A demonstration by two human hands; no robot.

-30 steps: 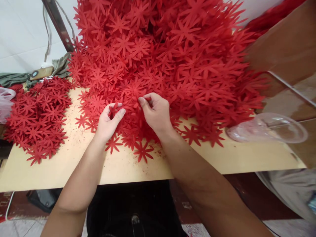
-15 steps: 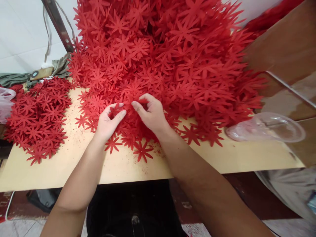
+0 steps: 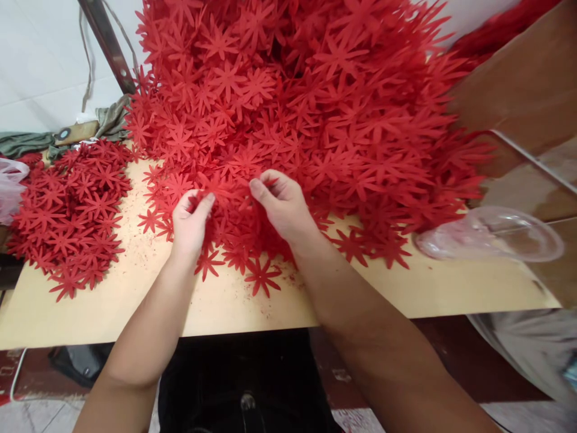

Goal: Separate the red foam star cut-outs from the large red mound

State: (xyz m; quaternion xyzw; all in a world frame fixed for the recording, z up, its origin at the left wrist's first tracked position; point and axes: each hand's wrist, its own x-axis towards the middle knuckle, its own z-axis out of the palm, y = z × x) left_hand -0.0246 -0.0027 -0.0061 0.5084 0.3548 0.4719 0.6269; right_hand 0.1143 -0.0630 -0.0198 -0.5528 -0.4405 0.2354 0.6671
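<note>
A tall heap of red flower-shaped cutouts [image 3: 270, 108] rises at the back of the pale table [image 3: 216, 313]. In front of its lower part, my left hand [image 3: 192, 219] pinches a red cutout [image 3: 220, 191] between thumb and fingers. Just to the right, my right hand [image 3: 283, 204] is closed, thumb against fingertips, on a bit of red that blends with the heap; whether it is the same cutout I cannot tell. Below the hands, a loose red cutout [image 3: 262, 277] lies flat near the table's front.
A smaller pile of red cutouts [image 3: 67, 216] lies at the left, beside a plastic bag [image 3: 11, 189]. A clear plastic container [image 3: 491, 234] lies on its side at the right, near cardboard boxes [image 3: 518, 96]. Greenish cloth [image 3: 27, 144] lies at the back left.
My hands have moved apart: the left slightly left and down, the right slightly right. More of the red cutout shows between them. The view has shifted slightly.
</note>
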